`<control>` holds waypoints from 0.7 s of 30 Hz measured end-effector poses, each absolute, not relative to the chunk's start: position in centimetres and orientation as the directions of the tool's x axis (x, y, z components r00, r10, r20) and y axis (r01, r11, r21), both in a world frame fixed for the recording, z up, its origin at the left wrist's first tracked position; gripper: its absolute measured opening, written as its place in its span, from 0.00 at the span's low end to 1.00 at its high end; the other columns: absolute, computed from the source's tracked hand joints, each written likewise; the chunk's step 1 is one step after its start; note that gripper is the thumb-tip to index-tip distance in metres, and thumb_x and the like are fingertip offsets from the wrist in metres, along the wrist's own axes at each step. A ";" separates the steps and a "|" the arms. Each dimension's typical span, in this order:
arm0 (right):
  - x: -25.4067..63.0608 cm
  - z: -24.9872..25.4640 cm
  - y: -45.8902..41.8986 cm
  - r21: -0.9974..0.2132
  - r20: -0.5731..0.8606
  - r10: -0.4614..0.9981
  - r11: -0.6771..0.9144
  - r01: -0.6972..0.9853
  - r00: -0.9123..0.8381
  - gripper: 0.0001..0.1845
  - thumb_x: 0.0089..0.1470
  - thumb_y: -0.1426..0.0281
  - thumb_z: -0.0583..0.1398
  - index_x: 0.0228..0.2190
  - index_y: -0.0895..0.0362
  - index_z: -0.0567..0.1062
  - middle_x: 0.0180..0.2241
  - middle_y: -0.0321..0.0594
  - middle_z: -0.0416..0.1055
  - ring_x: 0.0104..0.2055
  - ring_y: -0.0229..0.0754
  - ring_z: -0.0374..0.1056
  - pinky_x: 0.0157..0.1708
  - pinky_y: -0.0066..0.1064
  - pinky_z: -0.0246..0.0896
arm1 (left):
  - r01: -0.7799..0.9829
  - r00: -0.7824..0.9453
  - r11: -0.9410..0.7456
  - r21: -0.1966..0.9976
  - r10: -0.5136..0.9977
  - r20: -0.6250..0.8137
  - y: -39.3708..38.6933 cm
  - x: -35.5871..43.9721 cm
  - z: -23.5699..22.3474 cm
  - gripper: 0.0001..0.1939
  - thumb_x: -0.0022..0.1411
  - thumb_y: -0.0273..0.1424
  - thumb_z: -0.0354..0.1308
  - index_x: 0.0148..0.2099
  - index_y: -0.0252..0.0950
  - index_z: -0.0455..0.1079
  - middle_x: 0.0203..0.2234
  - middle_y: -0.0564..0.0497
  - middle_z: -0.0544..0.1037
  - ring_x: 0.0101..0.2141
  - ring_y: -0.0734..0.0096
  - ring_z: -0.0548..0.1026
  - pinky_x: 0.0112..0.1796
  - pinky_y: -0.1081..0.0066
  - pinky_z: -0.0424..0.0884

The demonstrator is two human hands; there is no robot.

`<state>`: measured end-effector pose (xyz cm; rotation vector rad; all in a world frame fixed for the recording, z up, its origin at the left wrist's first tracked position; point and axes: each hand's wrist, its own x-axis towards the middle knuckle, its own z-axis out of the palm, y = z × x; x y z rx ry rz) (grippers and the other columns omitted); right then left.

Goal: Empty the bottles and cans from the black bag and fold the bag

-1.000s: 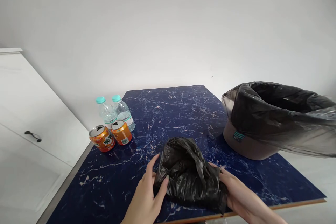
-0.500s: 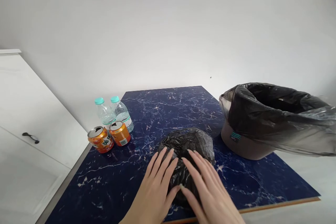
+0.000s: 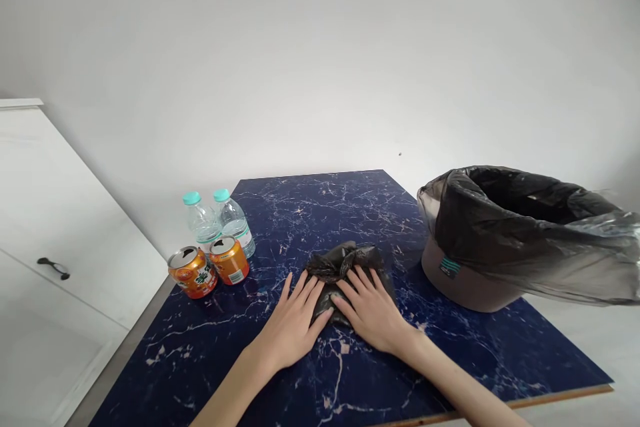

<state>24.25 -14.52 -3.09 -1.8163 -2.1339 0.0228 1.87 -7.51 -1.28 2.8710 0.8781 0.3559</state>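
A crumpled black plastic bag (image 3: 345, 259) lies on the dark blue marbled tabletop (image 3: 320, 213), low and bunched, with a twisted ridge along its far side. My left hand (image 3: 296, 320) rests flat on the bag's left part, fingers spread. Over its right part lies my right hand (image 3: 373, 310), palm down with the fingers apart. Neither hand grips the bag; both press on it from above. The thumbs point toward each other across the bag. Whatever the bag may contain is hidden.
Two orange drink cans (image 3: 193, 272) stand opened at the left, before two clear bottles (image 3: 234, 221) with turquoise caps. A grey bin (image 3: 465, 290) lined with a black liner (image 3: 500, 240) sits at the right. Beside the table is a white cabinet (image 3: 65, 213).
The bag has become flatter and more compact. Both hands have moved forward, away from me, and now lie flatter on it, with more of my forearms showing.
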 end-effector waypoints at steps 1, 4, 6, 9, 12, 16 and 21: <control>25.1 -3.2 -13.4 -0.227 0.232 0.963 0.190 0.955 -0.136 0.32 0.74 0.51 0.43 0.66 0.52 0.70 0.70 0.48 0.62 0.75 0.61 0.50 0.73 0.62 0.42 | 0.534 0.801 -0.823 0.196 0.566 0.193 -6.6 2.5 -1.4 0.33 0.79 0.50 0.43 0.79 0.45 0.48 0.74 0.47 0.60 0.74 0.49 0.52 0.71 0.41 0.49; 28.0 -3.6 -10.0 -0.227 0.193 0.963 0.228 0.947 -0.185 0.35 0.74 0.49 0.42 0.67 0.53 0.69 0.71 0.50 0.60 0.76 0.60 0.47 0.73 0.60 0.40 | 0.535 0.798 -0.810 0.240 0.578 0.172 -4.0 4.1 -1.4 0.34 0.78 0.52 0.40 0.78 0.44 0.51 0.74 0.47 0.59 0.74 0.50 0.51 0.72 0.43 0.47; 30.2 -3.7 -7.9 -0.250 0.165 0.962 0.254 0.935 -0.217 0.36 0.73 0.47 0.42 0.68 0.53 0.67 0.72 0.49 0.58 0.77 0.58 0.45 0.73 0.57 0.40 | 0.545 0.789 -0.793 0.273 0.595 0.152 -2.8 4.9 -1.2 0.34 0.79 0.52 0.38 0.78 0.42 0.52 0.74 0.46 0.58 0.75 0.51 0.50 0.73 0.45 0.46; 32.9 -3.5 -5.9 -0.265 0.170 0.964 0.245 0.933 -0.204 0.36 0.73 0.47 0.43 0.69 0.53 0.65 0.73 0.47 0.55 0.77 0.56 0.45 0.74 0.55 0.39 | 0.552 0.759 -0.775 0.308 0.620 0.200 -2.1 5.3 -0.9 0.33 0.80 0.50 0.37 0.77 0.40 0.53 0.76 0.46 0.54 0.75 0.55 0.47 0.73 0.48 0.46; 33.7 -3.1 -5.7 -0.245 0.297 0.949 0.186 0.951 -0.109 0.31 0.74 0.54 0.46 0.67 0.55 0.69 0.71 0.45 0.60 0.76 0.55 0.48 0.74 0.53 0.38 | 0.544 0.737 -0.775 0.322 0.625 0.259 -2.4 5.2 -0.9 0.31 0.80 0.48 0.38 0.75 0.40 0.55 0.75 0.46 0.55 0.75 0.56 0.47 0.73 0.48 0.48; 31.2 -2.8 -6.7 -0.256 0.434 0.900 0.090 0.963 0.031 0.30 0.73 0.60 0.45 0.66 0.58 0.69 0.70 0.50 0.61 0.74 0.55 0.52 0.71 0.50 0.49 | 0.548 0.730 -0.768 0.332 0.633 0.259 -2.9 5.1 -1.1 0.30 0.80 0.49 0.38 0.73 0.38 0.59 0.74 0.43 0.58 0.75 0.55 0.49 0.73 0.48 0.48; 26.9 -2.5 -4.8 -0.235 0.422 0.899 -0.019 0.972 0.119 0.36 0.73 0.52 0.45 0.72 0.59 0.60 0.76 0.56 0.43 0.78 0.64 0.36 0.72 0.60 0.38 | 0.564 0.714 -0.757 0.329 0.648 0.265 -2.9 5.1 -1.3 0.30 0.80 0.48 0.39 0.71 0.36 0.61 0.73 0.42 0.60 0.75 0.53 0.50 0.73 0.47 0.50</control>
